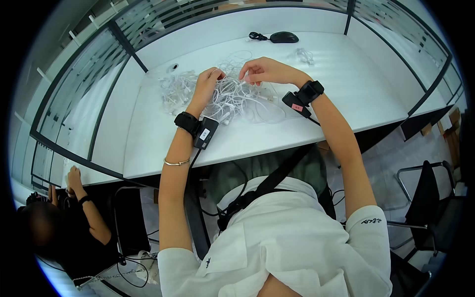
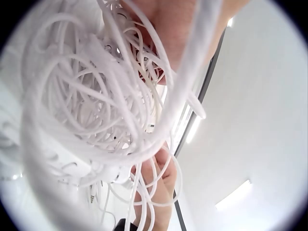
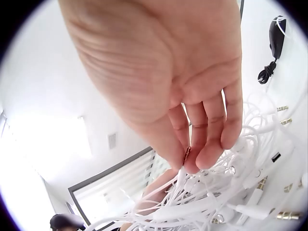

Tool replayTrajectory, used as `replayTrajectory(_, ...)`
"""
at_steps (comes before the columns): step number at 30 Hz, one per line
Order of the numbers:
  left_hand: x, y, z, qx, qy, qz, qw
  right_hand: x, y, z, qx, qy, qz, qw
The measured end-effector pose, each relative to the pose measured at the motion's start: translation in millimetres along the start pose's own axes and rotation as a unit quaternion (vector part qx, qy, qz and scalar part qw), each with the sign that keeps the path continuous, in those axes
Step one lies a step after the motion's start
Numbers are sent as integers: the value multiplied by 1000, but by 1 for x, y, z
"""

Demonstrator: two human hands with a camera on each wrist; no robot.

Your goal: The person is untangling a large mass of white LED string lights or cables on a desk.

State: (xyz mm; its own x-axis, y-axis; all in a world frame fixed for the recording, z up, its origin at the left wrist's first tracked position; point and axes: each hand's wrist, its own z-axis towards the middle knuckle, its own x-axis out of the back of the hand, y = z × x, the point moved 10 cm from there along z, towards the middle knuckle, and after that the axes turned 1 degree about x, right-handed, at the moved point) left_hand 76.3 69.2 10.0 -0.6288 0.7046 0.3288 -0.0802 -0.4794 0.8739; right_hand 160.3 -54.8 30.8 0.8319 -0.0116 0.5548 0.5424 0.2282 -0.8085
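A big tangle of white earphone cables (image 1: 232,99) lies on the white desk (image 1: 173,148). At its top edge my left hand (image 1: 205,85) grips part of the tangle, its curled fingers partly hidden behind loops in the left wrist view. My right hand (image 1: 271,71) is just to the right, over the same heap. Between thumb and index finger it pinches a gold-tipped earphone plug (image 3: 186,155), as the right wrist view shows. More gold plugs (image 3: 288,215) and white earbuds stick out of the heap beneath that hand.
A black mouse (image 1: 284,37) with its cord bundled stands at the back. Right of the heap lies a small separate coil of white cable (image 1: 303,56). Low partitions (image 1: 247,22) enclose the desk. Another person's arm (image 1: 94,218) shows at the left, and a black chair (image 1: 430,213) at the right.
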Motion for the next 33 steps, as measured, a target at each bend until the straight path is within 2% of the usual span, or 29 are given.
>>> replayTrajectory(11, -2, 5, -2, -13, -7, -10, 1000, 24, -5, 0, 38, 106, 31, 993)
replayTrajectory(14, 0, -6, 5, -34, 1, -49, 998, 34, -4, -1, 49, 146, 30, 988)
replayTrajectory(17, 8, 0, 1, -56, 46, -44, 996, 42, -5, -2, 64, 176, 38, 982)
replayTrajectory(19, 11, 28, -8, -79, 79, 43, 993, 42, -3, -2, 60, 173, 47, 982)
replayTrajectory(21, 17, 53, -17, -152, 129, 145, 969, 37, -2, -2, 43, 151, 38, 987)
replayTrajectory(24, 11, 75, -26, -192, 139, 294, 926, 28, 4, -1, 15, 116, 48, 992)
replayTrajectory(27, 2, 82, -31, -224, 135, 370, 892, 15, 6, -2, -18, 66, 61, 996)
replayTrajectory(30, 3, 78, -30, -212, 138, 395, 883, 4, 9, -3, -36, 23, 57, 997)
replayTrajectory(33, 16, 62, -22, -196, 149, 296, 923, -7, 10, -1, -29, -27, 47, 998)
